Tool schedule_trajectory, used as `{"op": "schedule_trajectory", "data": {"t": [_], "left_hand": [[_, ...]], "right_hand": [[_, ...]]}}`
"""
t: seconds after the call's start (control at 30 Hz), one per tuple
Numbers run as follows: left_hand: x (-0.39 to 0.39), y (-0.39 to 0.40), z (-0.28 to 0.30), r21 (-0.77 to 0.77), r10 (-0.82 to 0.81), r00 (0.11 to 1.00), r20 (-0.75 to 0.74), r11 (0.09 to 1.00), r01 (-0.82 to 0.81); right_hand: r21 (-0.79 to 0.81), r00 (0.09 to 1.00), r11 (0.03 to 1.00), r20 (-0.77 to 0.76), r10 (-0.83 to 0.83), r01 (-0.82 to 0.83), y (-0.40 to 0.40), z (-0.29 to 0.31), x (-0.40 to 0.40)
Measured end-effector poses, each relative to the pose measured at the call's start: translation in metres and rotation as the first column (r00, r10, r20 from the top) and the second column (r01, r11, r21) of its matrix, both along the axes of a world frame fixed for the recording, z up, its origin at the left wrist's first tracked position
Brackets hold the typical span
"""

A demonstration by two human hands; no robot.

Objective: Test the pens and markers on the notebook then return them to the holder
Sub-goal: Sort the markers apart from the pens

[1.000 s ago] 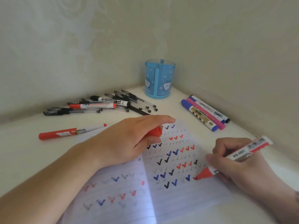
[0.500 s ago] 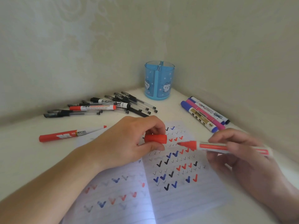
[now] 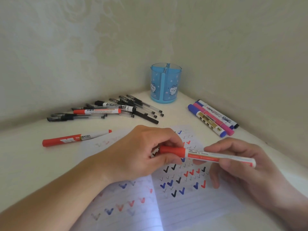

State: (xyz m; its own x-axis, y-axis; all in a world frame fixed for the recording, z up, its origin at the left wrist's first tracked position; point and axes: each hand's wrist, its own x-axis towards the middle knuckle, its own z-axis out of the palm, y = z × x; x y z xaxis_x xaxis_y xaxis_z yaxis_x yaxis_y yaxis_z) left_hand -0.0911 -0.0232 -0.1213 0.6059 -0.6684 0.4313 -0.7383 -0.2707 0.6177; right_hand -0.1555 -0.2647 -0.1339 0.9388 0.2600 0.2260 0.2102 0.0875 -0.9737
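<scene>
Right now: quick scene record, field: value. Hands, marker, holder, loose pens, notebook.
left hand: pinches red cap, cap on the marker's tip
right hand: holds the barrel of the red marker, held level above the page
holder: blue, upright in the corner, nothing seen inside
loose pens: pile left of the holder
three markers: side by side on the right, by the wall
spare red marker: capped, lying left of the notebook
notebook: open, rows of black, blue, red ticks
</scene>
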Motion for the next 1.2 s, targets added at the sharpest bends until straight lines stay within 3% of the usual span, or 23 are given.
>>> {"op": "schedule_trajectory", "data": {"t": [0.2,0.47,0.57,0.67,0.77,0.83,0.9,1.0,1.07,1.2], "left_hand": [[-0.002,-0.002,-0.008,-0.067,0.024,0.992,-0.121,0.997,-0.032],[0.0,-0.003,-0.005,-0.098,0.035,0.997,-0.074,0.994,-0.042],[0.007,0.001,-0.003,-0.069,0.053,0.999,-0.006,0.996,-0.053],[0.011,0.007,-0.002,-0.044,0.101,0.993,0.057,0.994,-0.098],[0.013,0.01,0.0,0.01,0.118,0.989,0.086,0.993,-0.12],[0.017,0.014,0.007,0.089,0.18,0.983,0.041,0.979,-0.183],[0.031,0.03,0.015,0.11,0.317,0.948,-0.029,0.944,-0.312],[0.055,0.077,0.028,0.144,0.529,0.846,-0.067,0.844,-0.517],[0.062,0.11,0.034,0.301,0.597,0.8,-0.059,0.775,-0.556],[0.06,0.152,0.035,0.632,0.686,0.727,-0.022,0.573,-0.521]], "right_hand": [[-0.11,0.999,0.993,0.027,-0.045,0.047,0.0,-0.01,-0.002],[-0.173,0.997,0.984,0.072,-0.021,0.033,0.005,-0.006,-0.001],[-0.226,0.967,0.952,0.191,-0.166,0.208,0.008,-0.003,-0.001],[-0.364,0.859,0.809,0.412,-0.305,0.462,0.002,-0.003,0.003],[-0.51,0.701,0.587,0.698,-0.146,0.629,0.005,-0.002,0.009],[-0.517,0.617,0.452,0.781,-0.1,0.727,0.008,0.0,0.014],[-0.51,0.591,0.324,0.768,-0.246,0.797,0.007,0.006,0.022],[-0.669,0.633,0.104,0.626,-0.455,0.736,0.005,0.011,0.038],[-0.735,0.65,-0.002,0.601,-0.464,0.678,0.005,0.01,0.047],[-0.765,0.689,-0.127,0.629,-0.36,0.632,0.003,0.003,0.057]]}}
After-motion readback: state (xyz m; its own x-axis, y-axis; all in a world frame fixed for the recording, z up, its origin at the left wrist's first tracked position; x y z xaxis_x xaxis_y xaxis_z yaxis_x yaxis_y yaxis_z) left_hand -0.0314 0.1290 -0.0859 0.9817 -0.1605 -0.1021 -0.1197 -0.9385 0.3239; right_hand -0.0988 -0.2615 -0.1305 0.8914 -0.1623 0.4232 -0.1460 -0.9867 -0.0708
